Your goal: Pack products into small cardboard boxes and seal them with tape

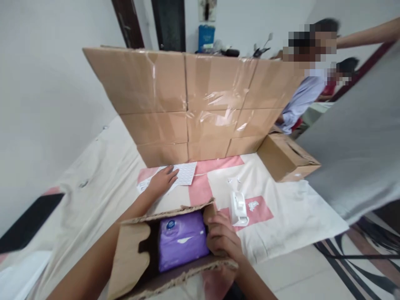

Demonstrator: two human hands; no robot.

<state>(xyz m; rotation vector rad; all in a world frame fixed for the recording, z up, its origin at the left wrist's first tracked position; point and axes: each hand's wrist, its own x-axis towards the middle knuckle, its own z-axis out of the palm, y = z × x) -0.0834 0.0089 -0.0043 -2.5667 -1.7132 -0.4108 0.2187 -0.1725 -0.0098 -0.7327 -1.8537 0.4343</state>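
Observation:
My left hand lies flat, fingers stretched, on a white sheet with rows of small raised-looking marks. That sheet rests on the cloth near the cardboard panel. Close to me stands an opened cardboard box with torn upper edges, my left forearm passing behind it. Inside it sits a shiny purple packet with a round blue spot on top. My right hand has its fingers curled over the box's right end flap. Just beyond that hand is a white plastic item resembling a tape dispenser.
A tall taped cardboard panel stands across the back. Another open cardboard box lies at the right, near a person behind the panel. A cream and pink cloth covers the surface. A black flat object lies far left.

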